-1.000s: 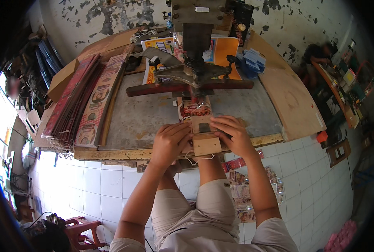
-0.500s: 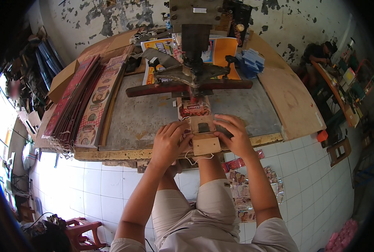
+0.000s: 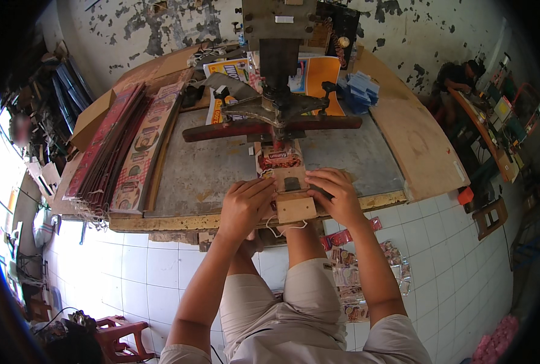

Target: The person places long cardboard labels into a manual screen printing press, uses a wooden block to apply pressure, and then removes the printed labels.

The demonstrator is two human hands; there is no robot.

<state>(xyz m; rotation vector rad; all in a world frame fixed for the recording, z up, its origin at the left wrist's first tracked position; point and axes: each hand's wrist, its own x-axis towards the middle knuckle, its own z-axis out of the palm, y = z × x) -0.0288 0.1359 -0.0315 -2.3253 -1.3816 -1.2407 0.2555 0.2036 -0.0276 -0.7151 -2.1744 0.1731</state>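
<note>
At the front edge of the press table, a brown board piece [image 3: 292,183] with a dark patch lies between my hands. A plain brown flap [image 3: 297,210] hangs at its near end, over the edge, with a white cord [image 3: 276,230] looping below. My left hand [image 3: 246,205] holds the left side, fingers bent together. My right hand [image 3: 335,197] grips the right side with thumb and fingers. Just beyond lies a red and brown printed sheet [image 3: 280,159], its far end running under the red crossbar [image 3: 227,130] of a metal press [image 3: 278,109].
Stacked long printed strips [image 3: 142,148] with cords lie on the table's left. A brown board [image 3: 415,145] covers the right side, near a pile of blue pieces [image 3: 361,91]. Printed packets [image 3: 349,276] lie on the tiled floor. A red stool [image 3: 121,337] stands lower left; another person [image 3: 458,79] sits far right.
Both hands stay on the brown board piece with barely any movement. My right fingers have shifted slightly along its right edge. The whole view has moved a little.
</note>
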